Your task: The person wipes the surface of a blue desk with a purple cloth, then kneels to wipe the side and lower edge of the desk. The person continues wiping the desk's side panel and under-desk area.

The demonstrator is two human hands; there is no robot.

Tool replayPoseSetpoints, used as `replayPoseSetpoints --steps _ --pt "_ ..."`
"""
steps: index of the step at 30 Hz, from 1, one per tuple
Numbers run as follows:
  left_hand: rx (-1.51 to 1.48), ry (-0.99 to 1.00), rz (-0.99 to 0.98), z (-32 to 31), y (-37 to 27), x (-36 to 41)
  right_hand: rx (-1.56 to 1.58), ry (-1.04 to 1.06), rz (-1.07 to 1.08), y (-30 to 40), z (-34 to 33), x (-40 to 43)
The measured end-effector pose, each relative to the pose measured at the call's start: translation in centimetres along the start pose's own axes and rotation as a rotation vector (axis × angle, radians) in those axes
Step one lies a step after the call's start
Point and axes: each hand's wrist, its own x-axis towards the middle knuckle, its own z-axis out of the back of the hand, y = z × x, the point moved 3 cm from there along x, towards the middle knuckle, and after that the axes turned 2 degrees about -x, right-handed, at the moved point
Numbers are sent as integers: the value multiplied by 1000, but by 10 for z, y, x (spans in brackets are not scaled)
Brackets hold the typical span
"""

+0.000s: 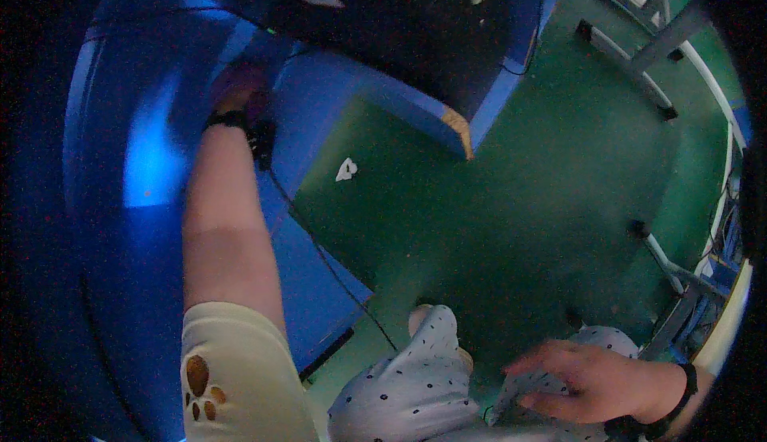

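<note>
My left hand (239, 88) reaches forward over a blue surface (317, 118) and lies in deep shadow; its fingers and anything in them cannot be made out. A black band circles that wrist, and a small dark box-like thing (261, 145) sits beside it, from which a black cable (323, 256) runs down towards my legs. My right hand (575, 376), slightly blurred, is low at the right above my patterned light trousers (389, 391), fingers partly spread and curled, nothing visible in them. Black bands are on its wrist too.
A dark panel (389, 28) with blue edges and a worn tan corner (460, 130) stands ahead. A white scrap (346, 169) lies on the green floor (509, 220). Grey metal legs (629, 70) with black feet stand at the right, near bundled cables (695, 322).
</note>
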Motion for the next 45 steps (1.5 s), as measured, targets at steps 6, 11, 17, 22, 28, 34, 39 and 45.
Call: replayPoseSetpoints --steps 6,11,17,22,28,34,39,45 --pt "-16 79 99 5 -2 20 18 10 -14 3 4 -5" --pt "-40 71 144 5 1 33 33 -3 45 -5 5 0" --pt "-57 61 161 5 8 38 47 3 9 1 9 2" --pt "-70 39 181 2 6 32 36 54 -25 5 4 9" --pt "-87 15 187 8 -2 33 30 45 -26 2 -1 17" --pt "-107 11 189 16 -15 26 51 19 52 1 2 17" --pt "-137 4 223 26 -35 18 7 -6 81 -1 -3 12" --pt "-215 8 288 43 -81 19 -62 -7 90 14 1 -5"
